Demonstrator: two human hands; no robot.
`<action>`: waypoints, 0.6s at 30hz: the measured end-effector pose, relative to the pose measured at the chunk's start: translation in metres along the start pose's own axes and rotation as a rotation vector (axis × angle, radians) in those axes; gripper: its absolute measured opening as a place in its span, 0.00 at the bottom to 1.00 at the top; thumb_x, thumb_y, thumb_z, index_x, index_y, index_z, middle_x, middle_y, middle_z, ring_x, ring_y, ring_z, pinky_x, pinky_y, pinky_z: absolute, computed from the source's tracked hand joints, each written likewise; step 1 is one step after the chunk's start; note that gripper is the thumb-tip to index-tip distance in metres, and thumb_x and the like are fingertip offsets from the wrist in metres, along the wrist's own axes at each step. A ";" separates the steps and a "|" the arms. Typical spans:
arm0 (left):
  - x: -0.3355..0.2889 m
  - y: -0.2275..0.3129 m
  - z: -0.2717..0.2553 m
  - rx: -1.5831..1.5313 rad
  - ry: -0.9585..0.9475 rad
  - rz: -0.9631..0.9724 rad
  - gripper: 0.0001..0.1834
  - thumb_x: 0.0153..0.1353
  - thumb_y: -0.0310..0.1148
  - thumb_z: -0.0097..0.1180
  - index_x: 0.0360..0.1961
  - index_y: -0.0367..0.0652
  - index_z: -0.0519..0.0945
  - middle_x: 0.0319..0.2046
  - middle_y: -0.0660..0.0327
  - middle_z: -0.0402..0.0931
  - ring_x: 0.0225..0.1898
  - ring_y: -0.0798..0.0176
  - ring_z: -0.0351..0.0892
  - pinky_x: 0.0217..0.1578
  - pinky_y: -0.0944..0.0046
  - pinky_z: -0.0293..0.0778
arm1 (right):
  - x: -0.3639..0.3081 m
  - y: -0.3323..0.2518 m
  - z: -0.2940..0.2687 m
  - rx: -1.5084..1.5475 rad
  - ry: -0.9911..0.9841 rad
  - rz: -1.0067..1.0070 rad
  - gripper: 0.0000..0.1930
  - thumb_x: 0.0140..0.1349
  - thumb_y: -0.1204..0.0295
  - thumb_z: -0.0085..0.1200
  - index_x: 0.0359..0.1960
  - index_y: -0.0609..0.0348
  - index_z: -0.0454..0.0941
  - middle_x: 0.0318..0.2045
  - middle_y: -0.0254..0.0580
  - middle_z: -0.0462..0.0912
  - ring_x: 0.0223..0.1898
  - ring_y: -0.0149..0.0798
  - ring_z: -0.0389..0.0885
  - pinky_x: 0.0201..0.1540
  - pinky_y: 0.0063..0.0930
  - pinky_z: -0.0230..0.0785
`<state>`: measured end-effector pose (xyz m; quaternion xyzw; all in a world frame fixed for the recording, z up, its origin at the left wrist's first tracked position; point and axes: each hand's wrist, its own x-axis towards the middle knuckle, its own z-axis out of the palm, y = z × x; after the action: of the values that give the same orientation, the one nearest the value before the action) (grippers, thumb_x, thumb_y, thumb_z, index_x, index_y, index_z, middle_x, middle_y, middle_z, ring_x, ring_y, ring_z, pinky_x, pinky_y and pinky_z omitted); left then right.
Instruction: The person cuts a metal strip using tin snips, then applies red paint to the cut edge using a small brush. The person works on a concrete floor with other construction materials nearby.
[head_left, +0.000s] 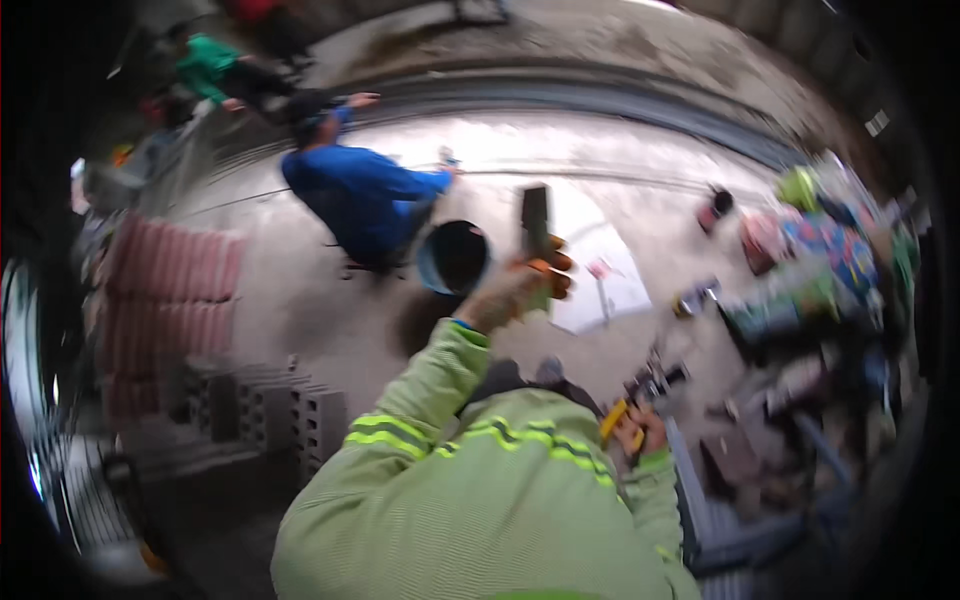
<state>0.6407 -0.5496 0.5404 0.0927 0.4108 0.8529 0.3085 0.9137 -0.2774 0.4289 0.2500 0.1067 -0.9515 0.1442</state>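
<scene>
My left hand (pixel 545 278) reaches forward, its fingers wrapped round a long flat object with a dark rectangular end (pixel 535 212). Motion blur hides its kind. Orange shows on the fingers. Lower and to the right, my right hand (pixel 632 432) is closed on a yellow object (pixel 613 420), held close to my body; I cannot make out what kind it is. Just beyond that hand is a dark, blurred tool (pixel 655 380). A white sheet (pixel 600 270) with a small red mark lies on the floor behind the left hand. Left of that hand stands a dark bucket (pixel 428 262) with a bluish side.
A person in blue (pixel 355 190) is low beside the bucket, one arm stretched out. Another in green (pixel 205 68) is farther left. Grey hollow blocks (pixel 265 410) and a reddish ribbed stack (pixel 165 280) stand at left. Bags (pixel 830 250) and clutter fill the right.
</scene>
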 end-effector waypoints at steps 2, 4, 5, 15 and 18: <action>-0.013 0.012 0.010 -0.050 -0.027 -0.023 0.37 0.59 0.44 0.66 0.63 0.37 0.64 0.46 0.51 0.76 0.41 0.54 0.83 0.42 0.52 0.82 | -0.010 -0.004 0.014 -0.253 -0.065 0.034 0.41 0.54 0.75 0.51 0.72 0.46 0.53 0.61 0.57 0.67 0.60 0.57 0.70 0.60 0.61 0.65; -0.006 0.013 0.011 -0.068 -0.034 -0.071 0.35 0.62 0.42 0.63 0.63 0.34 0.62 0.43 0.48 0.76 0.37 0.52 0.84 0.36 0.51 0.83 | -0.021 -0.022 0.038 -0.273 -0.087 0.087 0.44 0.55 0.78 0.49 0.74 0.45 0.46 0.62 0.55 0.68 0.63 0.56 0.69 0.63 0.59 0.64; -0.003 0.013 0.012 -0.130 -0.054 -0.105 0.34 0.62 0.41 0.62 0.62 0.34 0.62 0.43 0.48 0.75 0.37 0.52 0.84 0.35 0.51 0.83 | -0.025 -0.025 0.048 -0.355 -0.055 0.088 0.45 0.54 0.79 0.49 0.75 0.45 0.45 0.62 0.54 0.68 0.62 0.53 0.71 0.63 0.55 0.66; -0.003 0.007 0.036 0.383 0.063 -0.087 0.29 0.62 0.41 0.63 0.57 0.37 0.69 0.33 0.59 0.77 0.28 0.63 0.81 0.27 0.63 0.79 | 0.016 0.000 0.076 -1.411 0.239 -0.277 0.34 0.52 0.73 0.56 0.64 0.64 0.63 0.42 0.46 0.79 0.42 0.45 0.80 0.49 0.33 0.72; -0.008 0.004 0.037 0.595 0.133 -0.120 0.26 0.62 0.38 0.61 0.57 0.39 0.69 0.31 0.62 0.76 0.26 0.68 0.78 0.24 0.68 0.75 | 0.023 0.004 0.113 -1.741 0.307 -0.527 0.38 0.49 0.70 0.57 0.65 0.63 0.62 0.48 0.53 0.75 0.48 0.54 0.76 0.53 0.39 0.69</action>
<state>0.6606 -0.5323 0.5683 0.0987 0.6664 0.6798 0.2901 0.8455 -0.3175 0.5127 0.1446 0.8562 -0.4940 0.0441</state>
